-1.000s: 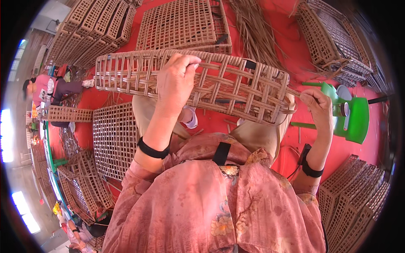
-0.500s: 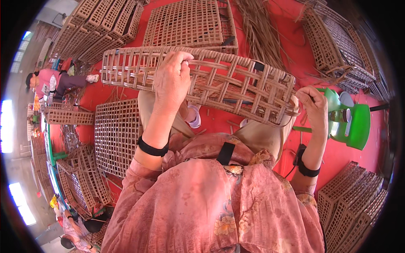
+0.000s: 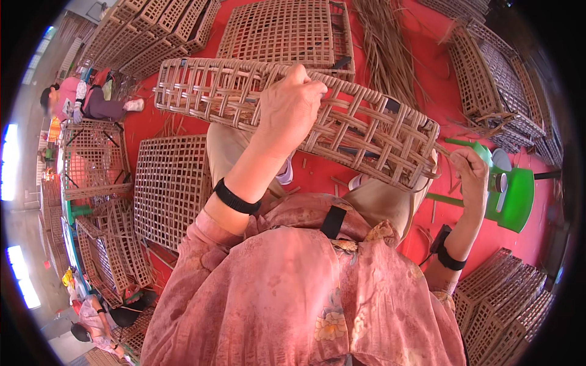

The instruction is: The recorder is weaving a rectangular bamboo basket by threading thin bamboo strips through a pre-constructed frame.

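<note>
A long woven wicker basket [image 3: 360,131] with an open lattice lies across my lap, its right end tilted lower than its left. My left hand [image 3: 290,110] is closed over its upper rim, a little right of the middle. Off the basket's right end, my right hand [image 3: 471,171] is held apart from the weave with thumb and fingers pinched together. A thin wicker strand [image 3: 443,149] runs from the basket's right corner into that pinch. Part of the strand is hidden by the fingers.
A flat lattice panel [image 3: 171,189] lies left of my knees on the red floor. Another lattice basket [image 3: 278,33] lies ahead, with loose strands [image 3: 387,49] beside it. A green stool [image 3: 516,198] holding a jar is at right. Stacked baskets stand around; a co-worker [image 3: 91,104] sits far left.
My left hand has slid right along the basket's rim. My right hand has moved right and down, away from the basket's end. At far left, the co-worker's basket has turned to show its lattice face.
</note>
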The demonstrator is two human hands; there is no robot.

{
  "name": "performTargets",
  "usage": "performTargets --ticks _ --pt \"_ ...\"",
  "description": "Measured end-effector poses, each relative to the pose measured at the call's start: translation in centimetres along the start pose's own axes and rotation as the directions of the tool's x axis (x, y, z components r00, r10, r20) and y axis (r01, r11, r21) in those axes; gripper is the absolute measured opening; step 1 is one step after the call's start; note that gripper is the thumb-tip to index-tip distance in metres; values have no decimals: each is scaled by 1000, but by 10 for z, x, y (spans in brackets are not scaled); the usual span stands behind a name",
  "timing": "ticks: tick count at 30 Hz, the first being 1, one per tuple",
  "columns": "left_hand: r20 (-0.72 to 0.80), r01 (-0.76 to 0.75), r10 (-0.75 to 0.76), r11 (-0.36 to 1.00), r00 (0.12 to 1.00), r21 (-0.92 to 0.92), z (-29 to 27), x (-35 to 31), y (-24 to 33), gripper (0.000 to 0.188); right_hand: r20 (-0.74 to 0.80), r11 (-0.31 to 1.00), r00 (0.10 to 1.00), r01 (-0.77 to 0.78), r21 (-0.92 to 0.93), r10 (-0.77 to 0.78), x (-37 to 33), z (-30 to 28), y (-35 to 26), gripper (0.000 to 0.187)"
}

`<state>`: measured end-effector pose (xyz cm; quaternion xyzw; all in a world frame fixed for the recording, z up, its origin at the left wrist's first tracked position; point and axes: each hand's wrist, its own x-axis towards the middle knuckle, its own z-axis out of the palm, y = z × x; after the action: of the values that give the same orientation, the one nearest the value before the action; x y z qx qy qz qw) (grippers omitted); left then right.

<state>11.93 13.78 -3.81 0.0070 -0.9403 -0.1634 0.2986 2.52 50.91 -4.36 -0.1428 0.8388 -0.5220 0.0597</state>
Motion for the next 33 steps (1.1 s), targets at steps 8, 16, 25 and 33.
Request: performTargets --ticks 8,16,25,33 --pt "-18 211 -210 977 977 29 -16 -14 -4 12 44 999 999 18 26 -20 5 22 -14 14" --pt "196 132 -150 986 969 102 -27 -7 -14 19 22 1000 1000 -12 12 12 4 23 -6 15" --pt "541 143 -52 982 840 -127 -36 28 -39 24 3 999 1000 14 49 -14 0 30 -8 14" --pt "175 170 -197 973 965 156 -48 7 -56 18 20 999 999 26 -24 -25 -1 6 -8 11"
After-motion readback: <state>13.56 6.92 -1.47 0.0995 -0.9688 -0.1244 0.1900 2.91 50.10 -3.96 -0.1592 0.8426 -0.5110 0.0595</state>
